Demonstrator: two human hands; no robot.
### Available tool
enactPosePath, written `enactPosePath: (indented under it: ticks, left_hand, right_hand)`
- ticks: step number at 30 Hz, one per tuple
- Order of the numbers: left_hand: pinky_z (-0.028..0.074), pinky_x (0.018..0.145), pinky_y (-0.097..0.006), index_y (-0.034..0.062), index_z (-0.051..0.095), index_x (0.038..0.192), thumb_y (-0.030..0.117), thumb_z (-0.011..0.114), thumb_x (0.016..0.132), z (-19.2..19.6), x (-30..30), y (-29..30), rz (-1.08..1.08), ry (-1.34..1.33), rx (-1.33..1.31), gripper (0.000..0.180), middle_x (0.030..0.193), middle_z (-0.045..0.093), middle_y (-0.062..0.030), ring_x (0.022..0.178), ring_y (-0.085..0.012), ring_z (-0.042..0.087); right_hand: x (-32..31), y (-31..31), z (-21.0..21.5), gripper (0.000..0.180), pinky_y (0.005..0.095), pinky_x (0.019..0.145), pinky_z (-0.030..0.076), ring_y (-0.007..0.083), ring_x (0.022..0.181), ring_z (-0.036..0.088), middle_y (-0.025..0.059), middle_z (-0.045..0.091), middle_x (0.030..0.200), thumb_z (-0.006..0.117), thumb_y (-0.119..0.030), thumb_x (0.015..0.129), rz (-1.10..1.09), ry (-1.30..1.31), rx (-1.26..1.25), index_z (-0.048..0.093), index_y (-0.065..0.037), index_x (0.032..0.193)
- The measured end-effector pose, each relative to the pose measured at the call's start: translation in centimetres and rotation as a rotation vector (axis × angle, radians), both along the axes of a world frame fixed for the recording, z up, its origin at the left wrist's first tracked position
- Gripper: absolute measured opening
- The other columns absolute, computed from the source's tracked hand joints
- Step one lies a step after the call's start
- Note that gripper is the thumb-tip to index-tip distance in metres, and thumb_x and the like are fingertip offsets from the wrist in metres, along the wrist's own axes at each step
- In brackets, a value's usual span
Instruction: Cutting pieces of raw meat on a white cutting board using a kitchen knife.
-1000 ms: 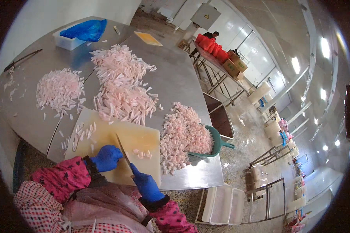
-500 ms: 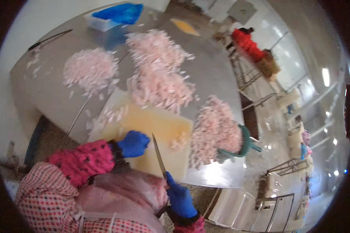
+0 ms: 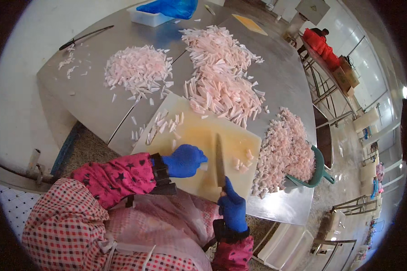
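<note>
Cutting step in hand, by the look of it. Left hand [image 3: 184,160], blue-gloved, curled down on the yellow cutting board [image 3: 199,135], fingertips seemingly pinning a small pale piece just left of the blade; exact hold hard to tell. Right hand [image 3: 233,208], also blue-gloved, closed around the handle of a kitchen knife [image 3: 220,159], blade upright on the board, edge down. A few cut pink pieces [image 3: 242,159] just right of the blade; loose strips [image 3: 165,126] near the board's far left corner. Next move, as a judgement: blade pressed straight down beside the left fingertips, those kept tucked clear of the edge.

Board at the near edge of a stainless steel desk [image 3: 90,97]. Heaps of pale pink cut strips beyond it: one at left [image 3: 138,70], a larger one in the middle [image 3: 221,67]. Green colander [image 3: 319,169] heaped with pieces at the desk's right edge. Second knife [image 3: 83,37] and white tray with blue bag [image 3: 160,11] far back. Tiled workroom; a person in red [image 3: 319,43] at distant tables.
</note>
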State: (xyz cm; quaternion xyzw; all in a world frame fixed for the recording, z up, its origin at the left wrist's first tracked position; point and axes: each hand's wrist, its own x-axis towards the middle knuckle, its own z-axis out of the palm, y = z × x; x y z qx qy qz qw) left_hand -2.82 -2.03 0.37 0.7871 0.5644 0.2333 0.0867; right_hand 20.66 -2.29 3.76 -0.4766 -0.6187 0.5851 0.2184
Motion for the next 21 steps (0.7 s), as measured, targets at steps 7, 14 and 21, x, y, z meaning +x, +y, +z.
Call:
enactPosePath:
  ticks: [7,14,21]
  left_hand:
    - [0.038,0.077,-0.041,0.0067,0.059,0.078,0.014,0.055,0.057,1.3,2.2,0.4,-0.420,0.011,0.118,0.023,0.086,0.055,-0.0112,0.088,-0.0305,0.050]
    - [0.036,0.073,-0.040,0.0096,0.051,0.067,0.011,0.055,0.055,0.6,-4.6,2.2,-0.447,-0.034,0.097,0.013,0.080,0.052,-0.0080,0.084,-0.0276,0.050]
    - [0.036,0.065,-0.040,0.0114,0.055,0.067,0.011,0.056,0.059,0.2,-18.1,3.1,-0.008,0.063,0.157,0.008,0.074,0.052,-0.0068,0.072,-0.0291,0.050]
  right_hand:
    - [0.7,0.2,-3.3,0.053,0.0187,0.042,0.037,0.0032,0.047,0.040,-0.0029,0.049,0.066,0.043,0.004,0.077,-0.178,0.069,0.105,0.039,-0.008,0.129]
    - [-0.2,-0.2,-0.8,0.050,0.0189,0.040,0.035,0.0027,0.047,0.039,-0.0033,0.047,0.064,0.046,0.002,0.080,-0.227,0.083,-0.064,0.039,-0.008,0.129]
    - [-0.2,-0.2,-0.4,0.049,0.0187,0.039,0.035,0.0030,0.046,0.039,-0.0021,0.047,0.061,0.047,0.002,0.081,-0.251,0.111,-0.092,0.040,-0.008,0.128]
